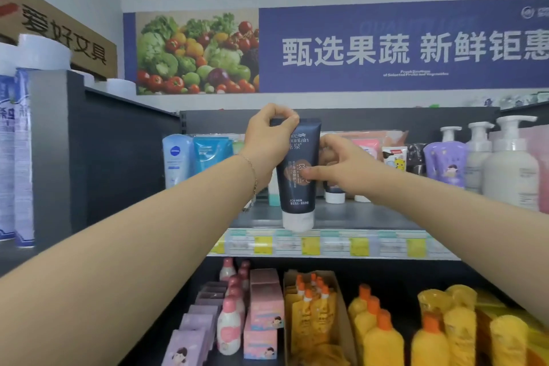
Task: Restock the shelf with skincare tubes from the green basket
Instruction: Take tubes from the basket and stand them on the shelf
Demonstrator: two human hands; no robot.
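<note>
A dark blue skincare tube [298, 187] with a white cap hangs cap-down in front of the top shelf [356, 218]. My left hand [267, 140] pinches its crimped upper end. My right hand [341, 166] grips the tube's middle from the right, thumb across the label. The cap hovers over the shelf's front edge. Behind my right hand stand more tubes with white caps [335, 196], partly hidden. The green basket is out of sight.
Light blue tubes [178, 157] stand at the shelf's left, pump bottles [511, 166] and a purple bottle [445, 166] at its right. Price tags [326, 242] line the shelf edge. Below sit pink boxes [264, 312] and yellow bottles [383, 336]. A dark side panel [118, 157] rises on the left.
</note>
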